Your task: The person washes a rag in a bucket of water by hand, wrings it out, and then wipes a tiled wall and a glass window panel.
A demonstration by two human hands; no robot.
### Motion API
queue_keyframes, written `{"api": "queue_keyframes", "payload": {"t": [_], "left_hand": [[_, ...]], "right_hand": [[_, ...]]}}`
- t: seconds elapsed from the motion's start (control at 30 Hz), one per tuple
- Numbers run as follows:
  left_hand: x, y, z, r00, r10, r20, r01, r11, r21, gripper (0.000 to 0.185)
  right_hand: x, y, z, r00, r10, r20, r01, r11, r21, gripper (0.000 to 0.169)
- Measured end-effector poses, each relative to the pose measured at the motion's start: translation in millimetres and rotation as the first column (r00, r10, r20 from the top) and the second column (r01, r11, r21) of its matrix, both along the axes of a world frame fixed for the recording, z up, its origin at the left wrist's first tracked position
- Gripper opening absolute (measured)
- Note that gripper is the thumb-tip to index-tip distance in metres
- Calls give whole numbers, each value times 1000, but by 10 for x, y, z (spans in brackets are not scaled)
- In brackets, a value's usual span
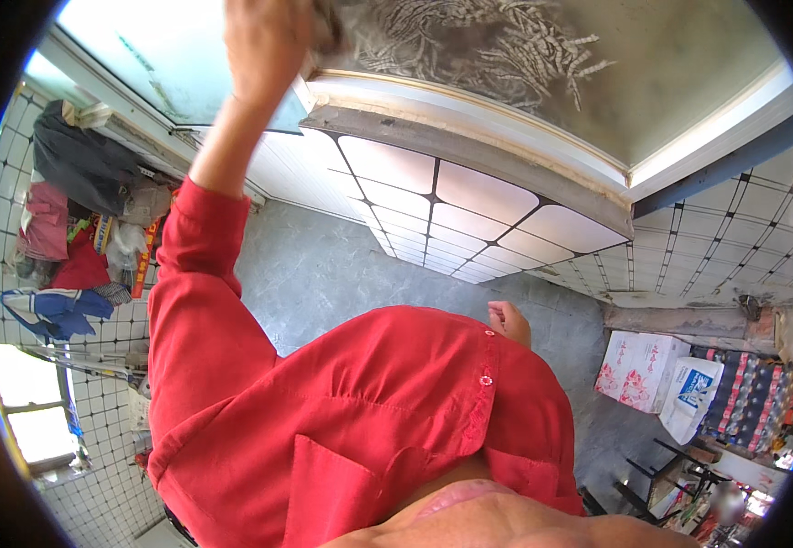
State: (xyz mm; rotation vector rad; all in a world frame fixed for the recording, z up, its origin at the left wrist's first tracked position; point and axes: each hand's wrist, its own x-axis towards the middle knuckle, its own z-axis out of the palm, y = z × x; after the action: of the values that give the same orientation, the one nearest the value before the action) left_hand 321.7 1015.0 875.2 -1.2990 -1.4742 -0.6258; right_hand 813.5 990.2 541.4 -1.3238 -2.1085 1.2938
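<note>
My left hand [266, 51] is raised at the top left, on an outstretched arm in a red sleeve. It is blurred, and the top edge cuts it off. A dark brown thing [328, 27] blurs beside its fingers; whether the hand holds it cannot be told. To its right, many thin pale, segmented strips, perhaps dried pods [540, 51], lie in a loose pile on a grey surface behind a white frame [465, 96]. My right hand [511, 323] hangs low beside my red shirt, partly hidden by it, with curled fingers; no object shows in it.
A white-tiled low wall [430, 198] stands below the frame, over a grey floor [300, 260]. Clothes and bags [88, 233] hang on the left wall. At the right are a white printed box [636, 370], packs of bottles [745, 401] and black metal legs [649, 479].
</note>
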Motion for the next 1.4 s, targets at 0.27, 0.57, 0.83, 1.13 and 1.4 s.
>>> {"api": "queue_keyframes", "payload": {"t": [0.27,0.57,0.83,1.13,1.4], "left_hand": [[16,489,557,999,39,-34,-32,983,180,56],[433,-64,-1068,954,194,227,-127,952,-279,47],[575,222,-271,835,-284,472,242,959,149,46],[1349,1075,-429,974,-213,-81,193,960,-201,38],[2310,1313,-15,856,-480,-193,393,845,-362,41]], "right_hand": [[27,30,-167,1000,-4,27,3,1000,30,21],[-89,114,28,999,18,-32,-16,998,53,19],[-156,183,-17,990,120,-67,-110,983,148,18],[40,127,-6,999,43,-17,-41,995,87,17],[197,189,6,996,-1,-90,12,992,128,15]]}}
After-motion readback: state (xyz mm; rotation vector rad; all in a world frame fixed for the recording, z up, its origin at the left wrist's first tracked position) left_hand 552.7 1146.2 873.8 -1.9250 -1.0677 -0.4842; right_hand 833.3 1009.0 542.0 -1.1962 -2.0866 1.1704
